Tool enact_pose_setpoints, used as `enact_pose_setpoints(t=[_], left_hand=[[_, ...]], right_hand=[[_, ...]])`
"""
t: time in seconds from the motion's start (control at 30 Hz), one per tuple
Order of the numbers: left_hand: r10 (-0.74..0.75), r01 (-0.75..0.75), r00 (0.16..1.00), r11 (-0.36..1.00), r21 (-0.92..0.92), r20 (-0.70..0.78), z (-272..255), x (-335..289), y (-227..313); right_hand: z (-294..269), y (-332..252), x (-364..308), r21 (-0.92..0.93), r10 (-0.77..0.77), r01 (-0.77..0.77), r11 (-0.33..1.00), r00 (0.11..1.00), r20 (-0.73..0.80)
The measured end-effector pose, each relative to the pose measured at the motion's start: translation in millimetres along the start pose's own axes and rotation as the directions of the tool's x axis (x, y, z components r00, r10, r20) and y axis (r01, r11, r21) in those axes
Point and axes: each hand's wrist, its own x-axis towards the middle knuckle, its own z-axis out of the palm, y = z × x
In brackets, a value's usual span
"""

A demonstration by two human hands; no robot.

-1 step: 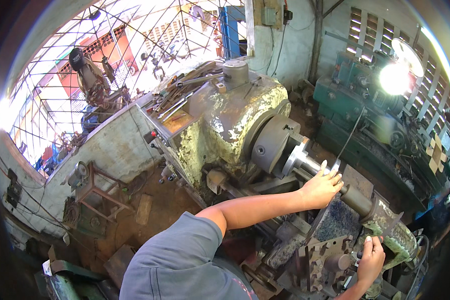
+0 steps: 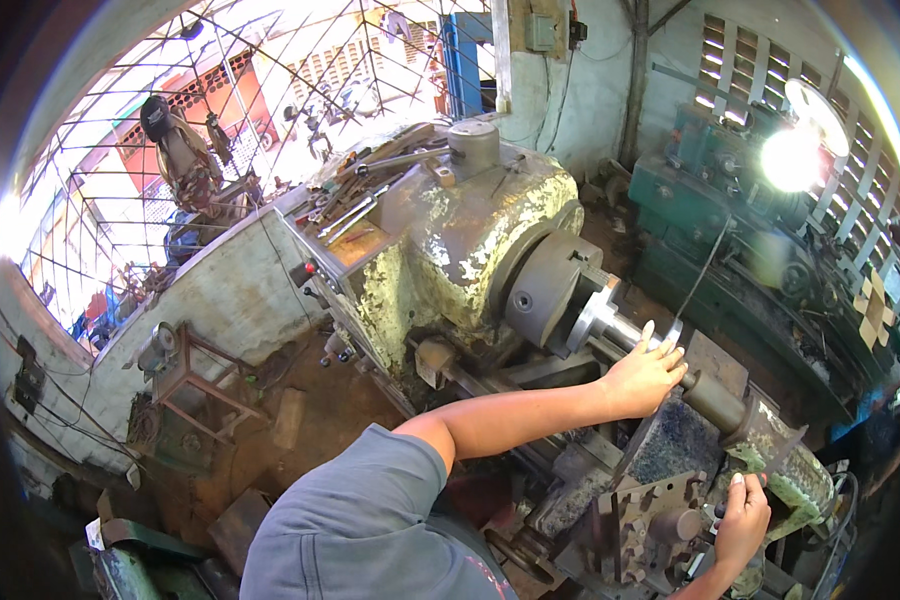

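A large lathe stands before me, its grey chuck [image 2: 548, 290] holding a bright, flanged metal shaft [image 2: 618, 328]. My left hand [image 2: 642, 382] is closed round the shaft's free end, its fingers partly over the far side. Close beyond those fingers is the dark tailstock quill [image 2: 714, 401]; the hand covers where shaft and quill come together. My right hand [image 2: 742, 522] is lower right, beside the worn, green-patched tailstock [image 2: 792, 485]. Its fingers are curled, and what they grip is mostly hidden. Between my arms sits the blocky tool post [image 2: 650, 525].
Wrenches and other tools [image 2: 355, 205] lie on top of the headstock [image 2: 460, 235]. A second, green lathe [image 2: 710, 230] stands behind at the right, under a lit lamp [image 2: 790, 158]. A small stand [image 2: 205, 375] is on the floor at the left, below a grilled window.
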Motion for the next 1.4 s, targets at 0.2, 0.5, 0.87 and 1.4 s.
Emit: enact_pose_setpoints(t=[0.2, 0.5, 0.87, 1.4], left_hand=[[-0.063, 0.063, 0.998, 0.998, -0.019, -0.025, -8.7, -0.5, -7.8], [-0.077, 0.072, 0.996, 0.991, -0.110, -0.045, 8.4, -12.0, -5.1], [-0.230, 0.227, 0.971, 0.973, -0.046, -0.062, 19.3, -10.6, -3.1], [-0.100, 0.100, 0.993, 0.995, 0.008, -0.062, 9.8, -13.5, -2.5]], right_hand=[[0.8, -0.5, 1.4, -0.061, -0.035, 0.035, 0.998, 0.999, -0.002], [3.1, 6.0, 3.1, -0.031, -0.030, 0.030, 0.999, 1.000, 0.005], [3.6, 9.5, 4.0, -0.064, -0.016, 0.017, 0.998, 1.000, 0.015], [2.4, -2.4, 0.7, -0.088, -0.025, 0.024, 0.996, 1.000, -0.015]])
